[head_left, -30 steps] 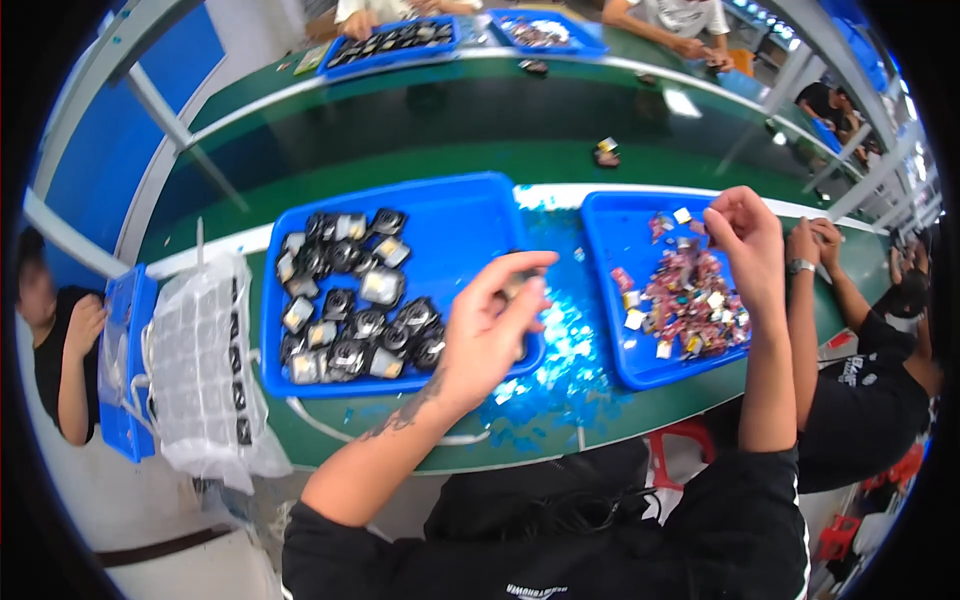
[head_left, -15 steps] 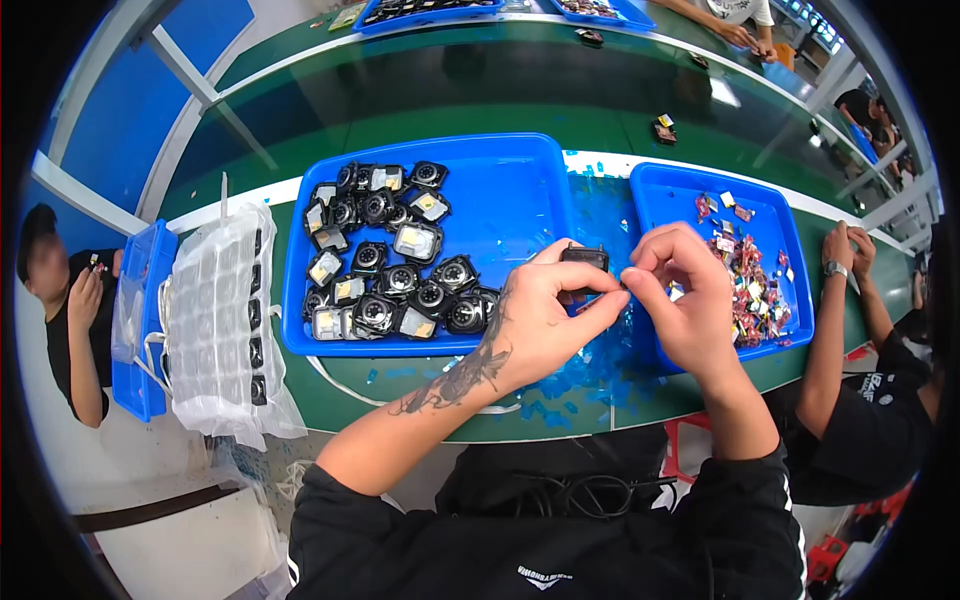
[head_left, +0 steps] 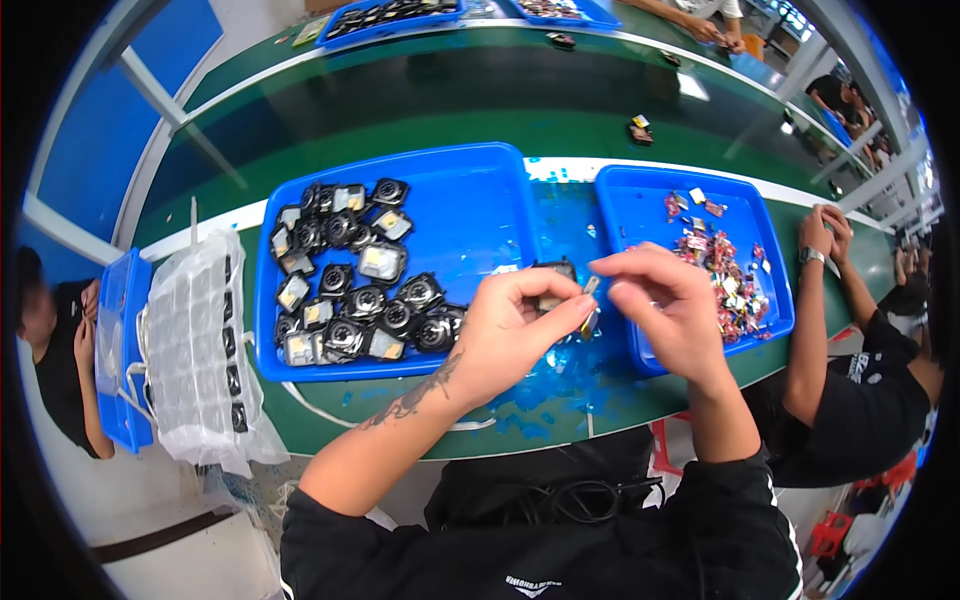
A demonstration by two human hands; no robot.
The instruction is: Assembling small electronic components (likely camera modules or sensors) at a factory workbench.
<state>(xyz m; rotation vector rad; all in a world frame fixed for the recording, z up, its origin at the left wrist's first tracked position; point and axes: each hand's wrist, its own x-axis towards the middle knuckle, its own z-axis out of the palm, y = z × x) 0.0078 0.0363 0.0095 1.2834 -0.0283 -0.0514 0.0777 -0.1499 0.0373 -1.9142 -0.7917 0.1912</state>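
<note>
My left hand is closed around a small black watch-like case, held above the table between the two trays. A small silvery piece shows at its thumb tip, with a bit of yellow below; whether it is attached to the case I cannot tell. My right hand hovers just to the right, thumb and index finger apart, and nothing shows between them. Left of my hands, a blue tray holds several black watch cases. Under and beyond my right hand, another blue tray holds a pile of small reddish and silvery parts.
Blue film scraps litter the green table. A clear plastic compartment tray with some black cases stands at the left edge. Co-workers sit at both sides, one person's hands near the right tray. A white strap lies in front.
My right fingers have parted and drawn slightly away from the left hand. A silvery piece now shows at the left fingertips. The whole view has shifted a little.
</note>
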